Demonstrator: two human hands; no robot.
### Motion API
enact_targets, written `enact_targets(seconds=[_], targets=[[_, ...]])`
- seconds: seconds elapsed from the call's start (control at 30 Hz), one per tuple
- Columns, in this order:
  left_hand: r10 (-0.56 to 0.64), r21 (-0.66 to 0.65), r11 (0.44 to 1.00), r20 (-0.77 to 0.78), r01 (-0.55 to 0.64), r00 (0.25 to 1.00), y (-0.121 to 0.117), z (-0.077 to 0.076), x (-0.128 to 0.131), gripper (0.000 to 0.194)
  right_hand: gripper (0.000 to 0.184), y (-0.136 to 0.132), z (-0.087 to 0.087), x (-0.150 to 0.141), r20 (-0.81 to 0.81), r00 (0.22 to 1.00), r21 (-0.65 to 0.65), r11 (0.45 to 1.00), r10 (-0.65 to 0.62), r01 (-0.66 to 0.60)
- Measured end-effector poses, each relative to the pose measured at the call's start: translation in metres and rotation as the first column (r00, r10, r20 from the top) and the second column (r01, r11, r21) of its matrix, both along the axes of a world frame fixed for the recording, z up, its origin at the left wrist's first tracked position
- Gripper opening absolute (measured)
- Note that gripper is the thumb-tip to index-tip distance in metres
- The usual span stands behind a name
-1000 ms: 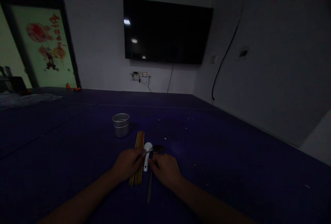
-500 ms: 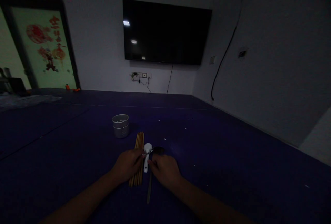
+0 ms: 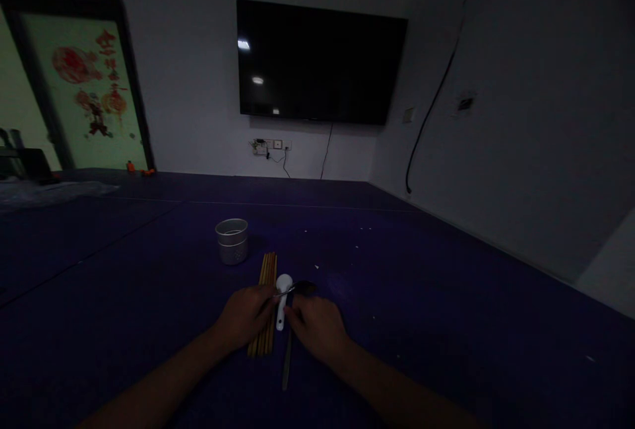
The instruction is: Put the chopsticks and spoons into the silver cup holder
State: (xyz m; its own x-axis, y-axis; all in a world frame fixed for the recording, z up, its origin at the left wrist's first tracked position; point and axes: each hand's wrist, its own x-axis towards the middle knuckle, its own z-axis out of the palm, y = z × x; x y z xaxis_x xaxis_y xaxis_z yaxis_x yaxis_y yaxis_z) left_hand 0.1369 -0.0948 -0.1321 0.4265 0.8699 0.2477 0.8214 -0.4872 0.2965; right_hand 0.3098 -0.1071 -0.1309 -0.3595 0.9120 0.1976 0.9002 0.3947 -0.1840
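My left hand [image 3: 247,315] is closed in a pinch on the thin handle of a metal spoon [image 3: 303,287]. The spoon's dark bowl points right, above my right hand [image 3: 318,324], whose fingers are curled in. A flat metal handle [image 3: 286,364] runs from beside my right thumb towards me; its far end is hidden, and I cannot tell whether the hand grips it. Between both hands lies a white spoon [image 3: 280,313], bowl away from me. A bundle of wooden chopsticks [image 3: 268,270] lies partly under my left hand.
Beyond the chopsticks stands a metal cup [image 3: 232,244], upright on the dark purple floor [image 3: 421,297]. Small white scraps [image 3: 317,266] dot the floor. A television [image 3: 322,62] hangs on the far wall. Orange objects [image 3: 141,170] and clear plastic sheeting [image 3: 59,192] lie far left.
The spoon in my left hand has tilted slightly, its bowl looking darker. Both hands, the white spoon, chopsticks and cup stay in place; the view shifts only a little.
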Motion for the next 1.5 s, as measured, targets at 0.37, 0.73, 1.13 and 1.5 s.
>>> enact_targets(seconds=[0.37, 0.73, 1.13, 1.5], targets=[[0.003, 0.0, 1.0, -0.016, -0.003, 1.0, 0.0011, -0.0004, -0.0004, 0.03, 0.029, 0.0022, -0.0042, 0.0, -0.004, 1.0, 0.01, 1.0, 0.005, -0.005], [0.005, -0.012, 1.0, -0.007, -0.005, 1.0, 0.0006, 0.0008, 0.0004, 0.029, 0.029, 0.0029, -0.0042, 0.0005, 0.006, 1.0, -0.003, 1.0, 0.005, -0.005], [-0.001, -0.003, 1.0, -0.012, 0.001, 1.0, 0.0, 0.0007, -0.0001, 0.03, 0.031, 0.0015, -0.0032, 0.0004, -0.01, 1.0, 0.029, 0.999, 0.014, -0.014], [-0.014, 0.013, 1.0, -0.015, 0.014, 1.0, 0.0011, -0.0019, -0.0003, 0.029, 0.03, 0.0023, -0.0054, 0.0005, 0.0, 1.0, 0.02, 1.0, 0.021, -0.021]])
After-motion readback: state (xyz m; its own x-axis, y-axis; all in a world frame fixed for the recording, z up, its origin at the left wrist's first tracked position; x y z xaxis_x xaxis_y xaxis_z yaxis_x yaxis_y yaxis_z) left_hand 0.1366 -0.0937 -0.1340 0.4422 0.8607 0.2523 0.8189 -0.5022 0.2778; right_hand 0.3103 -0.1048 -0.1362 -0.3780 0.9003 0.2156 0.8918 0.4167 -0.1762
